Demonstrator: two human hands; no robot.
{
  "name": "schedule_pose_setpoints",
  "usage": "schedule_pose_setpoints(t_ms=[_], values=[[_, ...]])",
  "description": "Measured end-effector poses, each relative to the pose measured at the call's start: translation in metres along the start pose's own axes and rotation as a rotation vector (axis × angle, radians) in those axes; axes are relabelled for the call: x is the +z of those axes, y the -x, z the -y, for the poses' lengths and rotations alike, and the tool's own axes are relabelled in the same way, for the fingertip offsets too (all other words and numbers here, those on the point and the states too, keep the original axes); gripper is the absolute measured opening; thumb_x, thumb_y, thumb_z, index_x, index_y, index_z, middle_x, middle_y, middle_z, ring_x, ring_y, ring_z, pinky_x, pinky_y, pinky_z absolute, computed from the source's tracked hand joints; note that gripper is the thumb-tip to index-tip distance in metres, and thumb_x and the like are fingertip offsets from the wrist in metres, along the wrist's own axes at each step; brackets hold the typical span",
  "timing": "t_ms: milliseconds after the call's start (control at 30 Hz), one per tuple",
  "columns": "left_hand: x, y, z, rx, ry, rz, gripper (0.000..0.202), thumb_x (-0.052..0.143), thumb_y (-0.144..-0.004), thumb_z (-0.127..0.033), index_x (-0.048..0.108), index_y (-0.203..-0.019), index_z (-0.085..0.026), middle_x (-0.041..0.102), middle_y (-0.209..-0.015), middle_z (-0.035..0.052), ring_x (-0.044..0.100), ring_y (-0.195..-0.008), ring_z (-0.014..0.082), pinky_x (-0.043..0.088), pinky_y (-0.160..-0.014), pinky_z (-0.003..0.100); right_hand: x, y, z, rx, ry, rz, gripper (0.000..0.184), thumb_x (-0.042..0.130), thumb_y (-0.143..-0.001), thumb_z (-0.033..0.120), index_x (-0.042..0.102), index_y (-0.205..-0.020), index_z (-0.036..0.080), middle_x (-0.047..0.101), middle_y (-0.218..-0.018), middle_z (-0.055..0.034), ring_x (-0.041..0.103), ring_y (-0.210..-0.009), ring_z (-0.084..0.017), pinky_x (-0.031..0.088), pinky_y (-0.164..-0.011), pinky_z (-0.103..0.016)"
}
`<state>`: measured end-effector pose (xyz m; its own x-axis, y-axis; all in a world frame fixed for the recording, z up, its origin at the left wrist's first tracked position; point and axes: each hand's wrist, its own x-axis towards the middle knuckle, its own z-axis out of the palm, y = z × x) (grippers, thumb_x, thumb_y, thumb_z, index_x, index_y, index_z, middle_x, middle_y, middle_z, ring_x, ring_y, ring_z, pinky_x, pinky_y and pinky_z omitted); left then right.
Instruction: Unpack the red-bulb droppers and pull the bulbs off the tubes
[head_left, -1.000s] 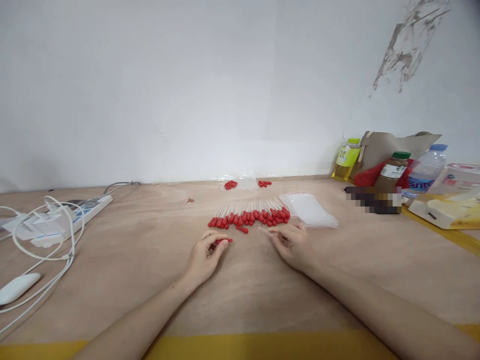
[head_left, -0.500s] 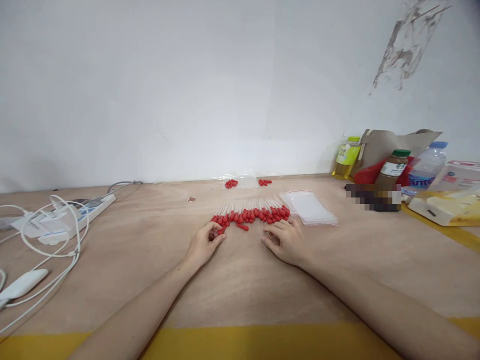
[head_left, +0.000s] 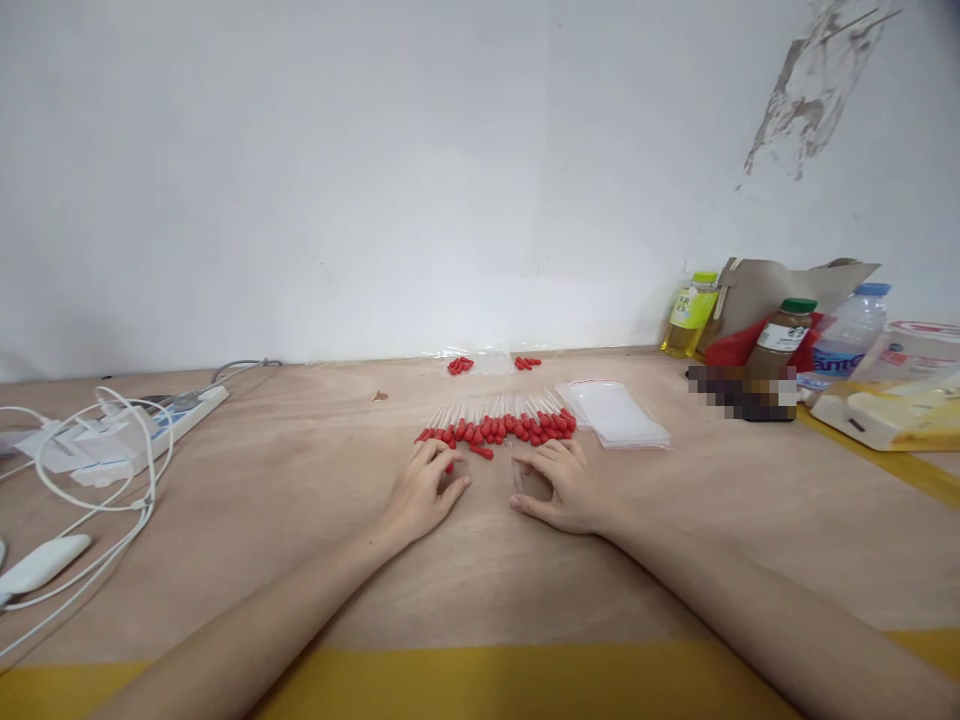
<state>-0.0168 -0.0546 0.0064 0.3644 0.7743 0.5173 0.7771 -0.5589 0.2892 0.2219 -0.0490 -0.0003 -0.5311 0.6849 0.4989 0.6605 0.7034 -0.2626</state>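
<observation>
Several droppers (head_left: 491, 430) with red bulbs and thin clear stems lie fanned in a row, bulbs towards me. My left hand (head_left: 429, 492) is at the row's near left side, its fingers curled round a red-bulbed dropper (head_left: 450, 467), mostly hidden by them; the thumb stands apart from the index finger. One loose dropper (head_left: 481, 453) lies crosswise just in front of the row. On the right, my right hand (head_left: 566, 487) has its fingers and thumb on a clear plastic bag (head_left: 517, 468), whose outline is faint.
A stack of clear bags (head_left: 619, 415) lies right of the row. Behind, red bulbs (head_left: 460, 366) show in clear bags by the wall. Left are a power strip (head_left: 187, 410) and white cables (head_left: 154, 490). Bottles (head_left: 780, 340), a brown bag (head_left: 810, 285) and a food package (head_left: 885, 415) stand right.
My left hand has shifted right, and its thumb and index finger are farther apart. My right thumb has moved away from its fingers. The view has shifted slightly.
</observation>
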Motion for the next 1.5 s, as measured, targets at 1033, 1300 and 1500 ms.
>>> schedule_pose_setpoints(t_ms=[1033,1300,1500], values=[[0.034,-0.074,-0.004,-0.329,-0.151,-0.06,0.019,0.058,-0.071,-0.039,0.06,-0.069,-0.021,0.054,-0.084,0.004,0.047,-0.089,0.0214,0.035,-0.079,0.035,0.0,-0.005,0.003,-0.088,0.034,0.191,0.056,0.044,-0.076,0.061,0.048,-0.121,0.028,0.049,-0.109,-0.0088,0.043,-0.1,-0.024,0.032,-0.086,-0.043],[0.035,-0.08,-0.001,-0.396,-0.108,-0.083,0.014,0.06,-0.067,-0.032,0.062,-0.061,-0.02,0.057,-0.079,0.004,0.05,-0.087,0.021,0.036,-0.076,0.032,-0.003,0.0,0.004,-0.099,0.009,0.189,0.054,0.046,-0.076,0.059,0.051,-0.118,0.027,0.049,-0.11,-0.008,0.041,-0.101,-0.024,0.03,-0.087,-0.042],[0.037,-0.077,-0.001,-0.42,-0.038,-0.153,0.015,0.058,-0.069,-0.03,0.063,-0.061,-0.018,0.06,-0.076,0.0051,0.054,-0.082,0.02,0.038,-0.074,0.03,-0.004,0.005,0.004,-0.124,0.001,0.207,0.057,0.045,-0.076,0.059,0.049,-0.121,0.024,0.05,-0.111,-0.0083,0.041,-0.098,-0.024,0.031,-0.085,-0.04]])
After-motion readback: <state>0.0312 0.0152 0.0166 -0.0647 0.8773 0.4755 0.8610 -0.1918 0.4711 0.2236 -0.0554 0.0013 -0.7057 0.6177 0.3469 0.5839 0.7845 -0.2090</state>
